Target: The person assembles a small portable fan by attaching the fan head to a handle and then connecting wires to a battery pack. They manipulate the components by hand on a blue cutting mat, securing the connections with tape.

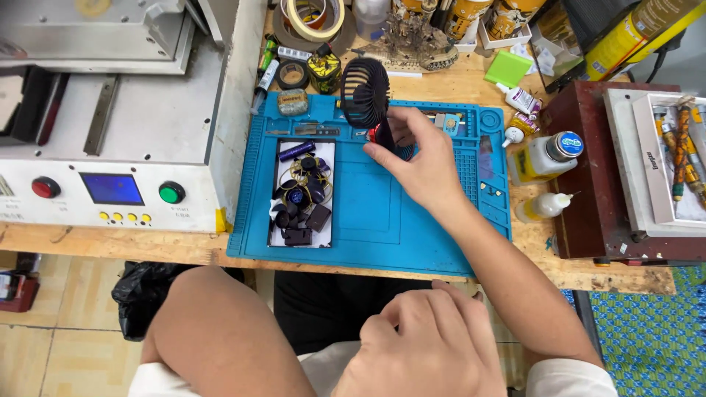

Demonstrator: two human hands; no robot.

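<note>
Landmark = blue work mat [382, 220] on the wooden bench.

R hand [419, 165] reaches over mat's upper middle, fingers pinched on the base/edge of a small dark fan [365, 92]. Fan stands upright at mat's top edge, grille edge-on to the camera; a red bit shows just under the fingertips, can't tell what it is. Grip low on the body, prob. to keep the grille free and steady it vertical.

L hand [430, 345] is off the mat, below its near edge, over the lap. Fingers curled loosely together, holding nothing visible; the palm side is hidden, so can't be sure.

Left part of mat: white tray [329, 192] w/ dark loose parts, a coil and small caps, grouped so bits don't scatter. Left of mat: grey machine [132, 132] w/ red + green buttons and a small blue screen. Right of mat: two squeeze bottles [544, 158], near the edge. Above mat: tape rolls [312, 18] and cans, well apart from the hands.
</note>
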